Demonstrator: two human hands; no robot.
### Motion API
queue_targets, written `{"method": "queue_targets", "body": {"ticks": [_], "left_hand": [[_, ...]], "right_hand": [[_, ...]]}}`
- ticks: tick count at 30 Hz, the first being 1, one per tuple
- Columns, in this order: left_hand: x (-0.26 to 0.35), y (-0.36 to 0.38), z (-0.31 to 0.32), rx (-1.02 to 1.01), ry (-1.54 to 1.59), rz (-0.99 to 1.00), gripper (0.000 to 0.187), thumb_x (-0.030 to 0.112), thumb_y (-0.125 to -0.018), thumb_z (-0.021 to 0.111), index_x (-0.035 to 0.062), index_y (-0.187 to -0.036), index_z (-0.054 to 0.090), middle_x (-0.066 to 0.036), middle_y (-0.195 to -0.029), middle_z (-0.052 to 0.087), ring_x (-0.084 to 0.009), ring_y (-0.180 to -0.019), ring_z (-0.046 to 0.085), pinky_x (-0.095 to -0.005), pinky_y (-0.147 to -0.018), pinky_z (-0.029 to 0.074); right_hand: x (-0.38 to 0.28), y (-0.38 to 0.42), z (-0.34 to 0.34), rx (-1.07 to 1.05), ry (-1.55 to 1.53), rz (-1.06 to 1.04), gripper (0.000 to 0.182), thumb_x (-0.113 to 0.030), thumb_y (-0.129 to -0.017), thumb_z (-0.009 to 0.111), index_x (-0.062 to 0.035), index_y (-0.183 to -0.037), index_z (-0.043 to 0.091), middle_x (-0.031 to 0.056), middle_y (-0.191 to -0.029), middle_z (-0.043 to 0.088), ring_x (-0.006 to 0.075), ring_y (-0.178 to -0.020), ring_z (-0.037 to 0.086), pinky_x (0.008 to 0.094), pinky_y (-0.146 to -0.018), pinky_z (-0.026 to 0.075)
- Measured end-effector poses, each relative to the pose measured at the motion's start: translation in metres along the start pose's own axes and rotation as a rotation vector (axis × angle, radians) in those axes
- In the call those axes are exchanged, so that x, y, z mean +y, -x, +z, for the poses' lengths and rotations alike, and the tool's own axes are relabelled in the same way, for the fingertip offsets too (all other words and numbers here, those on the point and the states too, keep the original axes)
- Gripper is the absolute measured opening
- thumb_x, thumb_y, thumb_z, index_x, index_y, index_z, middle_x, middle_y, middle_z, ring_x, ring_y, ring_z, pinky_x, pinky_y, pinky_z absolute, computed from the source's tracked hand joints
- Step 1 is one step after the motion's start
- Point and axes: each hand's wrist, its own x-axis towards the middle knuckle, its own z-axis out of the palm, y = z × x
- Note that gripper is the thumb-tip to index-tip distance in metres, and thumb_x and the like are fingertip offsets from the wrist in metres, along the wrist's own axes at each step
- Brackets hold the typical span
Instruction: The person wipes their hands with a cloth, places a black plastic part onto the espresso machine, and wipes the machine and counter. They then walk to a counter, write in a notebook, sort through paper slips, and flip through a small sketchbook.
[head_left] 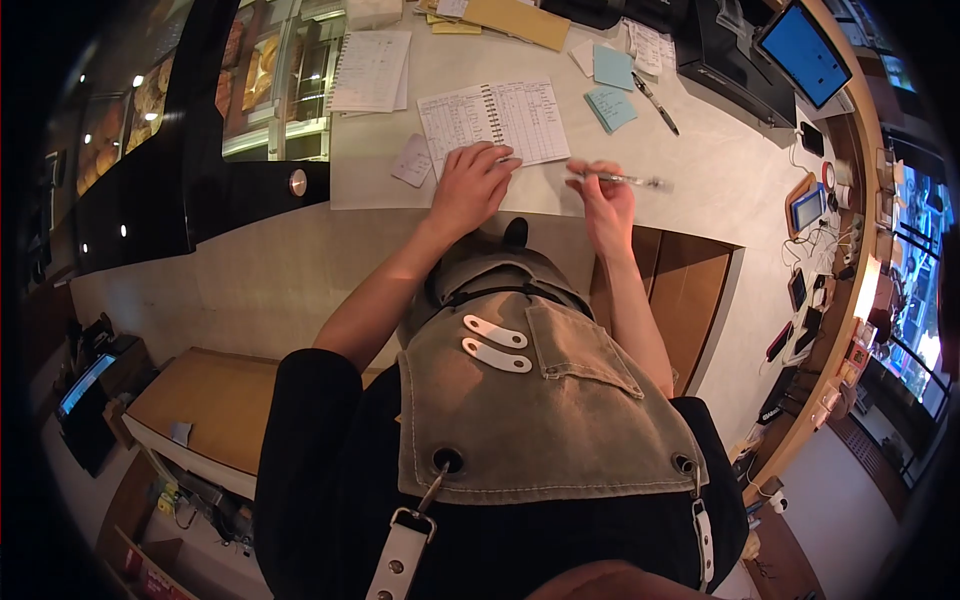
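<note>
There is just the one view, taken from a camera on the person's head. It looks steeply down over the apron (pixel 540 400) and forward across the pale tabletop (pixel 720 180). A wide fisheye lens bends the edges, so the torso sits close at the bottom and the open notebook (pixel 495 120) lies farther off near the top.

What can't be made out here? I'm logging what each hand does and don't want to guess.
All in the head view:
- Notebook: the entries are too small to read; the left hand covers its lower edge.
- Pen in the right hand: blurred, so the tip cannot be told.
- Sticky notes: any writing is too small.
- Tablet: cut off by the dark lens rim.
- Counter near edge: hidden by the apron.
</note>
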Motion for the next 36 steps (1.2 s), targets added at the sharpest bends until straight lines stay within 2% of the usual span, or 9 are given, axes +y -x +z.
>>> {"method": "queue_targets", "body": {"ticks": [3, 7, 13, 19, 22, 25, 28, 31, 36], "left_hand": [[0.002, -0.002, 0.002, -0.049, -0.084, -0.005, 0.033, 0.013, -0.086, 0.070, 0.0162, -0.119, 0.068, 0.000, -0.124, 0.063, -0.0241, -0.120, 0.056, -0.0447, -0.101, 0.040], [0.003, -0.003, 0.004, -0.061, -0.128, -0.020, 0.035, 0.016, -0.085, 0.070, 0.0185, -0.120, 0.068, 0.001, -0.124, 0.063, -0.0225, -0.120, 0.055, -0.0441, -0.100, 0.040], [0.000, -0.003, 0.004, -0.057, -0.107, -0.009, 0.034, 0.017, -0.083, 0.071, 0.0174, -0.117, 0.068, 0.002, -0.125, 0.063, -0.0226, -0.118, 0.055, -0.0437, -0.098, 0.040], [0.000, -0.005, -0.003, -0.055, -0.068, 0.009, 0.032, 0.014, -0.083, 0.071, 0.0157, -0.115, 0.069, 0.001, -0.124, 0.063, -0.0237, -0.118, 0.056, -0.0430, -0.099, 0.041], [-0.007, -0.003, -0.008, 0.034, 0.171, 0.032, 0.031, 0.010, -0.085, 0.070, 0.0131, -0.115, 0.069, -0.002, -0.123, 0.064, -0.0285, -0.116, 0.058, -0.0415, -0.095, 0.045], [-0.006, 0.012, -0.036, 0.102, 0.383, -0.170, 0.029, 0.009, -0.089, 0.068, 0.0118, -0.118, 0.068, -0.006, -0.123, 0.064, -0.0277, -0.116, 0.060, -0.0403, -0.093, 0.049], [0.009, 0.032, -0.079, 0.035, 0.696, -0.734, 0.028, 0.013, -0.095, 0.066, 0.0086, -0.123, 0.066, -0.011, -0.127, 0.063, -0.0231, -0.118, 0.059, -0.0405, -0.095, 0.050], [-0.003, 0.057, -0.093, -0.247, 1.079, -1.108, 0.045, 0.020, -0.095, 0.071, -0.0013, -0.132, 0.057, -0.014, -0.127, 0.061, -0.0243, -0.117, 0.061, -0.0372, -0.103, 0.047], [0.010, 0.047, -0.089, -0.232, 1.542, -1.294, 0.058, 0.023, -0.098, 0.066, -0.0077, -0.141, 0.043, -0.016, -0.135, 0.057, -0.0250, -0.124, 0.057, -0.0400, -0.106, 0.047]], "right_hand": [[0.012, -0.037, 0.009, -0.018, 0.132, 0.016, 0.023, -0.007, -0.095, 0.072, 0.0018, -0.114, 0.064, 0.0098, -0.101, 0.070, 0.0142, -0.097, 0.067, 0.0275, -0.086, 0.052], [0.012, -0.069, 0.045, -0.029, 0.242, 0.013, 0.020, -0.001, -0.094, 0.069, 0.0034, -0.113, 0.065, 0.0109, -0.108, 0.070, 0.0175, -0.100, 0.069, 0.0280, -0.090, 0.054], [0.039, -0.086, 0.053, 0.043, 0.169, -0.024, 0.021, -0.001, -0.095, 0.067, 0.0060, -0.114, 0.064, 0.0142, -0.119, 0.068, 0.0192, -0.102, 0.069, 0.0299, -0.094, 0.055], [0.043, -0.092, 0.048, 0.105, 0.048, -0.065, 0.025, -0.004, -0.096, 0.067, 0.0047, -0.120, 0.064, 0.0129, -0.111, 0.070, 0.0154, -0.098, 0.067, 0.0279, -0.091, 0.054], [0.048, -0.092, 0.046, 0.076, 0.164, -0.115, 0.026, -0.004, -0.096, 0.067, 0.0039, -0.121, 0.063, 0.0125, -0.108, 0.071, 0.0143, -0.096, 0.066, 0.0279, -0.090, 0.054], [0.044, -0.086, 0.042, 0.053, 0.400, -0.065, 0.035, -0.011, -0.097, 0.068, 0.0045, -0.128, 0.061, 0.0054, -0.099, 0.068, 0.0090, -0.089, 0.061, 0.0256, -0.082, 0.052], [0.024, -0.070, 0.045, 0.034, 0.685, -0.017, 0.042, -0.017, -0.096, 0.069, 0.0046, -0.131, 0.062, 0.0024, -0.091, 0.066, 0.0083, -0.080, 0.058, 0.0256, -0.073, 0.049], [0.014, -0.046, 0.049, 0.030, 0.855, -0.004, 0.045, -0.022, -0.095, 0.070, 0.0034, -0.132, 0.063, 0.0035, -0.083, 0.065, 0.0103, -0.073, 0.055, 0.0275, -0.068, 0.047], [0.018, -0.031, 0.050, -0.105, 0.988, 0.011, 0.056, -0.025, -0.093, 0.073, -0.0004, -0.141, 0.057, 0.0098, -0.080, 0.066, 0.0164, -0.069, 0.058, 0.0316, -0.067, 0.049]]}}
